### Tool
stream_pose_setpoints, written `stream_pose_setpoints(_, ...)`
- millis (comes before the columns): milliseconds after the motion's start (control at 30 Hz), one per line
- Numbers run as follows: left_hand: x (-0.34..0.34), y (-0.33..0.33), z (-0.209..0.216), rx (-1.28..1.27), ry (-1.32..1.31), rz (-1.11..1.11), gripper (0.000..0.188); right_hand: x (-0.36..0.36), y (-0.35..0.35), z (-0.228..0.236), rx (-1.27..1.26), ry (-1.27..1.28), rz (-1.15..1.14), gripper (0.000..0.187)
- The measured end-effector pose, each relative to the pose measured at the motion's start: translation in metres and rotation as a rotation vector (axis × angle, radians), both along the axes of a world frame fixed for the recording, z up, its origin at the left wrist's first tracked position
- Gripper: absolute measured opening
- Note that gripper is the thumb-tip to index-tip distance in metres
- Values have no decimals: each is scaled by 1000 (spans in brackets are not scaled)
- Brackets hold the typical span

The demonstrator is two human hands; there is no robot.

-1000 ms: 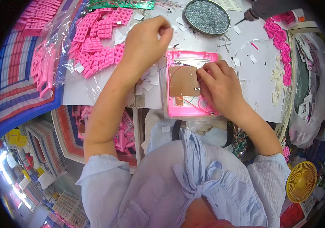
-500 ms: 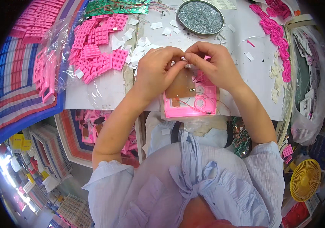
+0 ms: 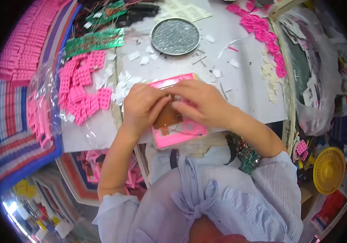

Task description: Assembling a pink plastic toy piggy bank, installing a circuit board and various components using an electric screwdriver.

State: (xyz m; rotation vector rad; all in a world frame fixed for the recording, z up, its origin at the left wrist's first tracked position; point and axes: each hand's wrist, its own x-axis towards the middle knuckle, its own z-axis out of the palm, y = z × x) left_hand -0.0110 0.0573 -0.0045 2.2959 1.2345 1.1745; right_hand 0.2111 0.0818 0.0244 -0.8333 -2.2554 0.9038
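Observation:
A pink plastic casing (image 3: pixel 169 141) sits tilted at the table's front edge, with a brown circuit board (image 3: pixel 167 118) and thin wires inside it. My left hand (image 3: pixel 144 104) is closed over the board's upper left, thumb and forefinger pinched together. From the other side my right hand (image 3: pixel 201 102) reaches over the casing, its fingers bent and closed close to the left fingertips. Whatever small thing lies between the fingertips is hidden. Both hands cover the casing's middle.
Behind the casing stands a round tin of small metal screws (image 3: pixel 176 36). Pink button pads (image 3: pixel 78 91) and green circuit boards (image 3: pixel 94 41) lie left, white paper bits (image 3: pixel 127 86) nearer. Pink coils (image 3: pixel 258 28) and cream pieces (image 3: pixel 269 77) line the right edge.
The view has shifted, so the table appears further left and lower. The casing now sits turned, its far edge showing beyond my hands. My right hand has come further over the board.

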Motion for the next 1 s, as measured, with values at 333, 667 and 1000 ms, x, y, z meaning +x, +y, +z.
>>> stream_pose_setpoints(333,-2,-3,-1,-38,-6,8,13,6,-11,-1,27,35,-14,39)
stream_pose_setpoints(667,-10,-22,13,-73,151,-40,17,69,31,-4,85,-238,-118,39)
stream_pose_setpoints(1000,-11,-25,15,-155,41,15,15,219,229,-45,398,-503,-699,37)
